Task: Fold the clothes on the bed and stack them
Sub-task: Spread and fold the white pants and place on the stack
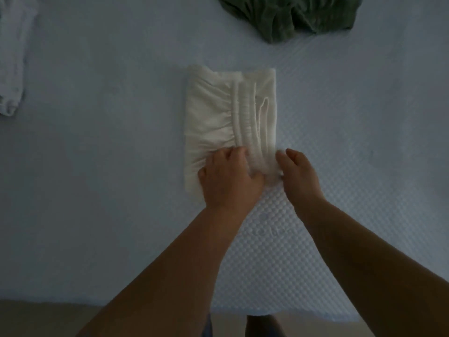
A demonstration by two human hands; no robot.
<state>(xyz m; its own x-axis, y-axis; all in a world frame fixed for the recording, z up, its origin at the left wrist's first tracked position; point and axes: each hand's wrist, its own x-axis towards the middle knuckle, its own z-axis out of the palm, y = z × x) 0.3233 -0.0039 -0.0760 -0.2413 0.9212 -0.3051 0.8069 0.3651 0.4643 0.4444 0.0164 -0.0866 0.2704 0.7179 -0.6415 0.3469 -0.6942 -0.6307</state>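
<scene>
The left hand [230, 177] had its fingers curled onto the near end of one folded cream garment [213, 113], pressing beside its gathered waistband. The right hand [300, 170] pinched that same near end at the waistband's edge. The garment lay flat mid-bed [97, 190], a neat rectangle. Three pieces of clothing showed in all: this one, one crumpled green garment [291, 15] at the far edge, and one white garment [14, 57] at far left.

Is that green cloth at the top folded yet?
Not folded: the green cloth lies crumpled in a heap, partly cut off by the picture's edge.
</scene>
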